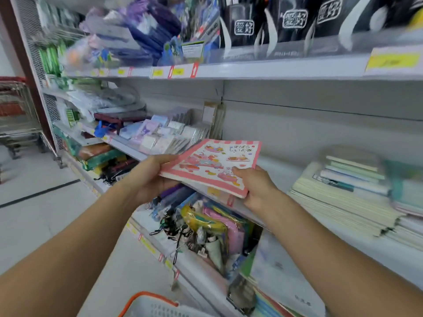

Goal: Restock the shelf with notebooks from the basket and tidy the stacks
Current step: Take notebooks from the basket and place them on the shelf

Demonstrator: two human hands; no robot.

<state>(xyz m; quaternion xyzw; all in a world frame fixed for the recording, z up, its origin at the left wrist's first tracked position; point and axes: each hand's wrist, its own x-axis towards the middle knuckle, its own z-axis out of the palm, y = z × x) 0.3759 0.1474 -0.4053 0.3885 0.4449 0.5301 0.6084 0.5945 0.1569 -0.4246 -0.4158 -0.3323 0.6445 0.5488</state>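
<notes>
A stack of pink-and-white striped notebooks [212, 167] with cartoon pictures is held flat in front of the middle shelf [286, 172]. My left hand [148, 177] grips its left edge, fingers curled underneath. My right hand [256, 188] grips the near right corner, thumb on the cover. On the shelf to the right lies an uneven stack of pale green and white notebooks [348, 195]. A white basket [151, 305] with an orange rim shows at the bottom edge.
Small sticker packs [169, 133] fill the shelf left of the bare gap. Below hangs a shelf of pencil cases and pouches [206, 227]. Black bags [286, 21] stand on the top shelf. A metal trolley [18, 115] stands far left on the floor.
</notes>
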